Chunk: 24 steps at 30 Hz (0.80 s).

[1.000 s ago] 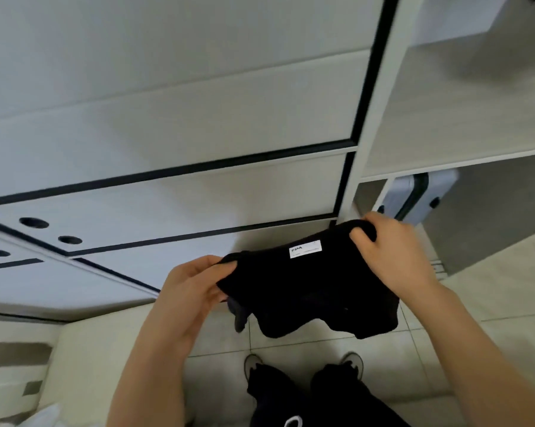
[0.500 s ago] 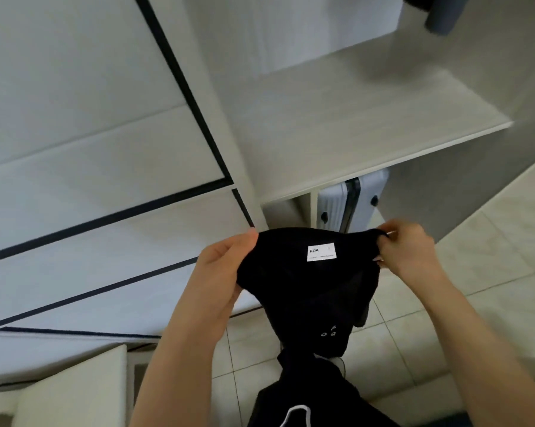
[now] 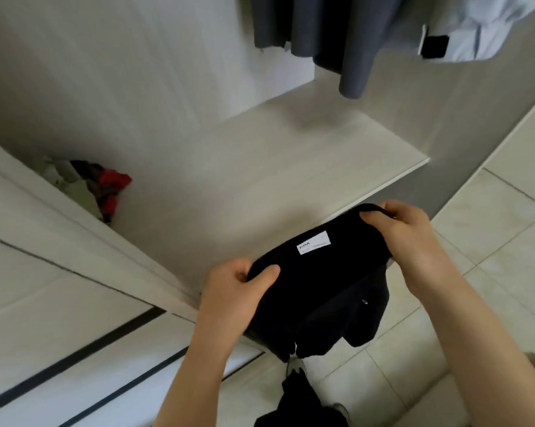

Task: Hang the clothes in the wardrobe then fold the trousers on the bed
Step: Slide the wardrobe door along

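- Black folded garment (image 3: 318, 291), with a white label (image 3: 314, 246) facing up, is held above the front edge of the wardrobe shelf (image 3: 290, 167); this single head view shows its long axis running from lower left to upper right, roughly along that edge.
- Left hand (image 3: 229, 291) is closed on the garment's near-left end, thumb on top; right hand (image 3: 405, 232) is closed on its far-right end, nearer the shelf's right corner.
- Bare shelf surface lies just beyond the garment, away from the body, so setting it down looks like a short forward push.
- Hanging clothes (image 3: 327, 35) are above the shelf's back; a crumpled pile (image 3: 99, 186) sits at the shelf's far left, well apart from the garment.
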Tool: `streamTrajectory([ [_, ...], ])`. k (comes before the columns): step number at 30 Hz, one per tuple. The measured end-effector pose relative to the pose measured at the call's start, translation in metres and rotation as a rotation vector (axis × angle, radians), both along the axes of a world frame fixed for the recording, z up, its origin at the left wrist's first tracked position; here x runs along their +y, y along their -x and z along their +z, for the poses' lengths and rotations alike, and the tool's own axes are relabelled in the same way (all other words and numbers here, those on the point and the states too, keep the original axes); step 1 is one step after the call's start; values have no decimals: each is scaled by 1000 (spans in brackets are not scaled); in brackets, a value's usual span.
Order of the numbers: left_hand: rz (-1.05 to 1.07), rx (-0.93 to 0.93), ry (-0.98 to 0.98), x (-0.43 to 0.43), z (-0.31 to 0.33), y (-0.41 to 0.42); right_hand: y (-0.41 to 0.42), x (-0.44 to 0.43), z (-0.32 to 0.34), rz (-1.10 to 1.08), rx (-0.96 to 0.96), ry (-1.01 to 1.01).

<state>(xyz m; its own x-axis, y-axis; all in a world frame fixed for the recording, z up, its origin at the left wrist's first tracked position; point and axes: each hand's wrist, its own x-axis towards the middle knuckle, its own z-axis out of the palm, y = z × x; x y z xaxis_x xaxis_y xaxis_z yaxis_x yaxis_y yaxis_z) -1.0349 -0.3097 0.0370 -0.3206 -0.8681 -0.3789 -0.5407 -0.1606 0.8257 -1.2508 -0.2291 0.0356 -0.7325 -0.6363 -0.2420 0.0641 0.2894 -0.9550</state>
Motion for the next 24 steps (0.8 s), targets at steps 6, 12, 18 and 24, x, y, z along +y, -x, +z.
streamTrajectory([
  [6, -146, -228, 152, -15, -17, 22, 18, -28, 5, -88, 106, 47],
  [12, -7, -151, 135, -28, -17, 25, 35, -36, 9, -10, 198, 107],
  [18, 448, 539, -315, -21, 8, 45, 76, -40, 10, 149, 380, 142],
  [24, 558, 735, -259, -18, 26, 69, 114, -37, 14, 296, 632, 153],
])
